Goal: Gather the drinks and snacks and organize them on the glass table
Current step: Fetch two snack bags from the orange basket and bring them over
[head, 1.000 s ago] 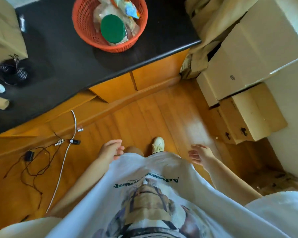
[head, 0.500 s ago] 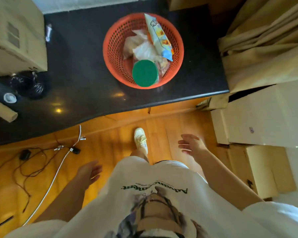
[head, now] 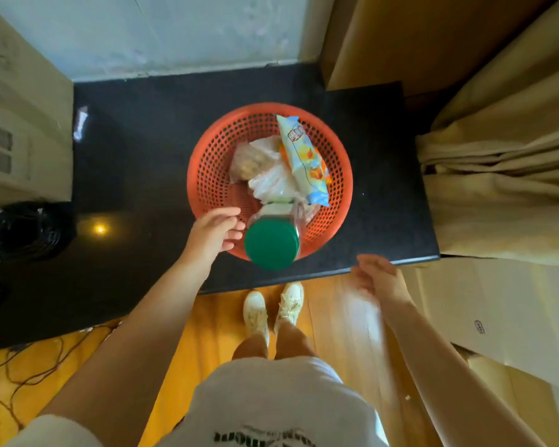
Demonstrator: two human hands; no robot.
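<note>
An orange perforated basket (head: 207, 175) stands on the black countertop (head: 136, 175). Inside it are a clear jar with a green lid (head: 271, 245), a light blue and yellow snack packet (head: 307, 159) and clear bags of snacks (head: 250, 159). My left hand (head: 215, 232) is at the basket's near left rim, fingers apart, right beside the jar lid; contact is unclear. My right hand (head: 376, 275) hovers, blurred, fingers apart, over the counter's front edge, right of the basket, holding nothing.
A beige box (head: 20, 124) stands on the counter at the left, with a dark coiled thing (head: 26, 230) below it. Cardboard boxes (head: 497, 304) and a beige curtain (head: 504, 175) fill the right side. Cables (head: 20, 379) lie on the wooden floor.
I have stepped up to the counter. Both hands rose from hip height; the left reached the basket rim beside the jar, the right came up to the counter edge.
</note>
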